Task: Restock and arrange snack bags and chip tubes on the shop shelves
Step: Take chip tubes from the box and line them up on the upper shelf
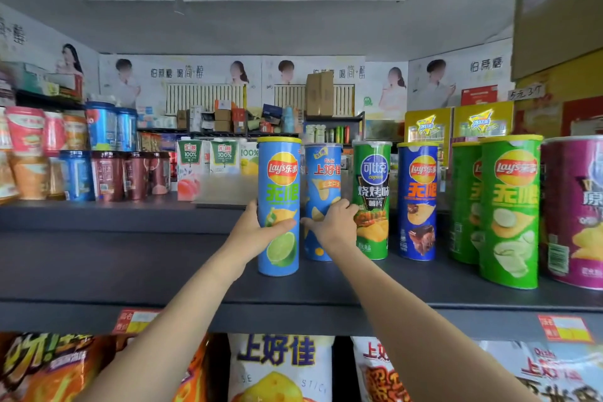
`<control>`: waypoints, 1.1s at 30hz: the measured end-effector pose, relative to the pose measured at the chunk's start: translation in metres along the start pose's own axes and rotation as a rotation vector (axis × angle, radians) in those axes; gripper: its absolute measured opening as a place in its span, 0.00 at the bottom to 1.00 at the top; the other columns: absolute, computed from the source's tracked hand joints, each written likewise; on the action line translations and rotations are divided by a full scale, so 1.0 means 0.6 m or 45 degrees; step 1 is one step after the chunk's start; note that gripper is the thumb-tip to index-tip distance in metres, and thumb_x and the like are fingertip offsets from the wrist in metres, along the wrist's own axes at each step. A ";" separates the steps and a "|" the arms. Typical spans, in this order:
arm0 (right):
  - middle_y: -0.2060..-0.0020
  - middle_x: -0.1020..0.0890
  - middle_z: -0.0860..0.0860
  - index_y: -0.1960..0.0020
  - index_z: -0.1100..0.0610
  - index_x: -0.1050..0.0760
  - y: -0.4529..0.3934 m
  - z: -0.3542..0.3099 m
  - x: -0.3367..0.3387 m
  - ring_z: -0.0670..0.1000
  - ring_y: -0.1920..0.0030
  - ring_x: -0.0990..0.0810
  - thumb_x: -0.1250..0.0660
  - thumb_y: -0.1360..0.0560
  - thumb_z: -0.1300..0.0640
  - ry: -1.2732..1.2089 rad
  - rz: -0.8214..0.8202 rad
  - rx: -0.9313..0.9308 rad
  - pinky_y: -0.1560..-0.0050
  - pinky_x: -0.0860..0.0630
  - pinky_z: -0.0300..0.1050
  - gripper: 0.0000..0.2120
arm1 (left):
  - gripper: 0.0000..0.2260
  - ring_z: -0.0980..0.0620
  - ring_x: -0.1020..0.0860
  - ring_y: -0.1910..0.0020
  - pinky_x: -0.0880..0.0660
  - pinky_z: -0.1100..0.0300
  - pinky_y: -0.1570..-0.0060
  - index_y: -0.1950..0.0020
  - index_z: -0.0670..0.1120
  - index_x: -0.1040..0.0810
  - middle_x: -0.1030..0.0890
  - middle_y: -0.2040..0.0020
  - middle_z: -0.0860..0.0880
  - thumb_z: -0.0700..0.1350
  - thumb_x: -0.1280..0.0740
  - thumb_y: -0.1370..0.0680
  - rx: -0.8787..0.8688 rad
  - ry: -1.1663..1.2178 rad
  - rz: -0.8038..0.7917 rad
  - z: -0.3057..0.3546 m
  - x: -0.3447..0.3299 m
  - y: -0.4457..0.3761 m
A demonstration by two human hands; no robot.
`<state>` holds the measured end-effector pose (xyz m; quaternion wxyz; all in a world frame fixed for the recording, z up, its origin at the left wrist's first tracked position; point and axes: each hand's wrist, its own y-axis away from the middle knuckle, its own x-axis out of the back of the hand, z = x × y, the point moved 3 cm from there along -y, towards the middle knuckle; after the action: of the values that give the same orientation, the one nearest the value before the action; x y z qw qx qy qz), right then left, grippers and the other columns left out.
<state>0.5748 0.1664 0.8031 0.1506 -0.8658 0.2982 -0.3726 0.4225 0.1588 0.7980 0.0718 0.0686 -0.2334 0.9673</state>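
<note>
Dark grey shop shelf (130, 271): left hand (257, 228) grips the light-blue lime chip tube (279, 206); right hand (336, 222) grips the blue tube behind (323, 173). Crowded tall tubes could topple if nudged sideways.

Purple tube (577, 212) cropped at right edge

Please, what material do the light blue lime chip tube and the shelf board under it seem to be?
Light blue lime tube: probably cardboard under a glossy printed wrap, given its soft sheen, with a yellow, likely plastic lid. The left hand grips it. Shelf board: dark, matte, smooth, perhaps painted metal or laminate; unclear.
</note>
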 end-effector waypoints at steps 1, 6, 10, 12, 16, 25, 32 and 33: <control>0.37 0.35 0.59 0.37 0.65 0.40 0.000 -0.002 -0.002 0.58 0.41 0.27 0.27 0.31 0.48 0.010 0.014 -0.012 0.47 0.28 0.48 0.34 | 0.19 0.63 0.25 0.56 0.30 0.69 0.62 0.44 0.53 0.32 0.23 0.53 0.59 0.44 0.27 0.29 -0.002 0.001 -0.007 0.000 0.001 0.000; 0.39 0.35 0.59 0.39 0.64 0.40 0.001 -0.006 -0.013 0.61 0.43 0.24 0.27 0.31 0.47 0.051 0.084 -0.051 0.48 0.26 0.52 0.33 | 0.18 0.55 0.24 0.48 0.29 0.61 0.51 0.51 0.59 0.32 0.23 0.48 0.55 0.48 0.25 0.31 0.010 -0.053 -0.005 -0.008 0.008 -0.005; 0.38 0.35 0.59 0.37 0.65 0.41 0.005 0.002 -0.009 0.60 0.41 0.27 0.27 0.31 0.47 0.061 -0.034 -0.031 0.45 0.28 0.51 0.35 | 0.21 0.55 0.23 0.48 0.28 0.62 0.53 0.44 0.55 0.31 0.22 0.48 0.56 0.47 0.25 0.31 0.018 -0.047 -0.021 -0.008 0.011 -0.005; 0.37 0.36 0.60 0.36 0.65 0.41 0.008 0.012 0.000 0.59 0.38 0.30 0.27 0.31 0.49 0.062 -0.127 -0.016 0.43 0.29 0.49 0.35 | 0.21 0.54 0.23 0.46 0.29 0.60 0.52 0.42 0.54 0.31 0.22 0.46 0.54 0.47 0.25 0.30 0.021 -0.063 -0.019 -0.009 0.011 -0.005; 0.36 0.34 0.61 0.34 0.65 0.41 0.017 0.028 0.032 0.58 0.36 0.32 0.28 0.29 0.50 0.042 -0.197 -0.010 0.46 0.32 0.44 0.33 | 0.21 0.51 0.23 0.47 0.29 0.58 0.51 0.42 0.52 0.31 0.22 0.45 0.50 0.46 0.26 0.30 0.034 -0.079 0.010 -0.014 0.004 -0.019; 0.37 0.32 0.61 0.34 0.65 0.38 0.028 0.043 0.077 0.57 0.37 0.32 0.29 0.28 0.52 0.079 -0.149 0.037 0.43 0.32 0.44 0.31 | 0.23 0.46 0.26 0.40 0.30 0.56 0.47 0.35 0.46 0.32 0.24 0.40 0.49 0.45 0.29 0.26 0.074 -0.178 0.073 -0.034 -0.014 -0.070; 0.39 0.27 0.59 0.36 0.63 0.35 0.063 0.063 0.129 0.57 0.39 0.28 0.30 0.28 0.56 0.037 -0.066 0.036 0.45 0.32 0.42 0.25 | 0.25 0.39 0.34 0.35 0.35 0.47 0.38 0.32 0.40 0.36 0.31 0.35 0.39 0.43 0.32 0.26 -0.144 -0.646 0.469 0.014 -0.025 -0.036; 0.41 0.26 0.59 0.36 0.63 0.34 0.073 0.067 0.142 0.57 0.41 0.27 0.30 0.28 0.56 0.027 -0.042 0.069 0.47 0.32 0.41 0.25 | 0.24 0.40 0.35 0.35 0.37 0.48 0.38 0.32 0.39 0.36 0.31 0.35 0.39 0.41 0.33 0.26 -0.274 -0.663 0.532 0.032 -0.037 -0.014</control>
<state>0.6328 0.0802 0.8020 0.1646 -0.8622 0.2755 -0.3920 0.4476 0.1554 0.8149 -0.1827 0.2558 -0.3536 0.8810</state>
